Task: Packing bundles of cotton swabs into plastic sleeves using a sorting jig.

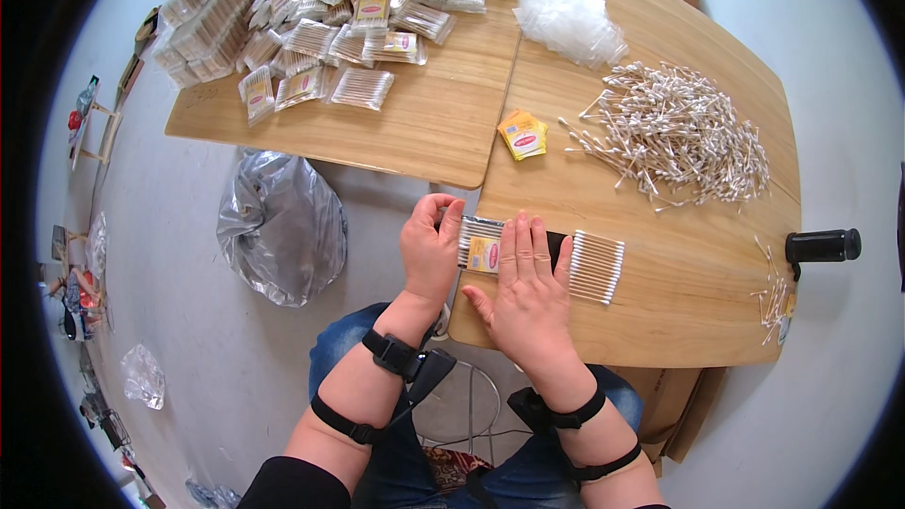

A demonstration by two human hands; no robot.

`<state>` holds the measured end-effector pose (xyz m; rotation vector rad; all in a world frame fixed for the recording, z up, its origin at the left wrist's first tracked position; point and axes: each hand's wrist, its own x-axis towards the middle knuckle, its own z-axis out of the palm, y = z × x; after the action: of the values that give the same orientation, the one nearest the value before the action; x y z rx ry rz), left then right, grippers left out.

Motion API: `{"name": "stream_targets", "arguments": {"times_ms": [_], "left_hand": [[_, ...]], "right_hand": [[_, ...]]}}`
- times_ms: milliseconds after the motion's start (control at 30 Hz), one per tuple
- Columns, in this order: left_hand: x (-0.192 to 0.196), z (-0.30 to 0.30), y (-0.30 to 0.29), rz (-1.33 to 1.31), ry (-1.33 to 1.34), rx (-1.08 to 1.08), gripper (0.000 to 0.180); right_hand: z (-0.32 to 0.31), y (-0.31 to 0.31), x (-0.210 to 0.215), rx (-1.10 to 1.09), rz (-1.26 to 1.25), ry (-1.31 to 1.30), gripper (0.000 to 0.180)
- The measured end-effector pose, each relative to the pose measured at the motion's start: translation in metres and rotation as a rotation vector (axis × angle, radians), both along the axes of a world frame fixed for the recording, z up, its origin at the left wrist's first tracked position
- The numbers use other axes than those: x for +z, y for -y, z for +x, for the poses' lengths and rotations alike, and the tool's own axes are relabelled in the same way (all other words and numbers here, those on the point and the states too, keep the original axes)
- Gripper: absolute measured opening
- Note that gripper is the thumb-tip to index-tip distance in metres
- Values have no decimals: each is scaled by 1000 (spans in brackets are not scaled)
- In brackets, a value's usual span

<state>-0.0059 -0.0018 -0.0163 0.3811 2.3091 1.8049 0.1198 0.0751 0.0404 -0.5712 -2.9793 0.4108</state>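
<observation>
A clear packet of cotton swabs (476, 232) with a yellow card inside lies near the front edge of the wooden table. My left hand (430, 245) is closed at its left end, thumb and curled fingers pinching the edge. Flat across the packet's right part rests my right hand (531, 297), its fingers stretched out and the thumb spread. A flat black piece (559, 247) shows beside and partly under the right fingers. To its right, a neat row of loose cotton swabs (598, 268) lies side by side. What the right palm covers is hidden.
Yellow cards (524, 138) lie beyond my hands, near a large heap of loose swabs (683, 137) and clear bags (570, 26). Filled packets (363, 90) pile up at the far left. A black cylinder (822, 246) sits at the right edge; a grey bag (283, 226) stands below left.
</observation>
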Motion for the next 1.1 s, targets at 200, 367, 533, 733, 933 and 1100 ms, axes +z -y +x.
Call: {"name": "stream_targets", "arguments": {"times_ms": [200, 367, 533, 733, 933, 1100], "left_hand": [[11, 1, 3, 58, -9, -34, 27], [16, 4, 7, -236, -208, -119, 42], [12, 1, 9, -222, -235, -114, 36], [42, -1, 7, -340, -640, -128, 22], [40, 34, -12, -647, -714, -459, 52], [31, 39, -9, -812, -713, -571, 59]], "right_hand": [[2, 0, -3, -8, -5, 9, 92], [2, 1, -5, -3, 4, -10, 90], [16, -21, 8, -78, -2, -139, 82], [44, -64, 6, -224, 28, -421, 59], [70, -92, -2, -362, -100, -580, 44], [79, -99, -2, -389, -155, -591, 40]]}}
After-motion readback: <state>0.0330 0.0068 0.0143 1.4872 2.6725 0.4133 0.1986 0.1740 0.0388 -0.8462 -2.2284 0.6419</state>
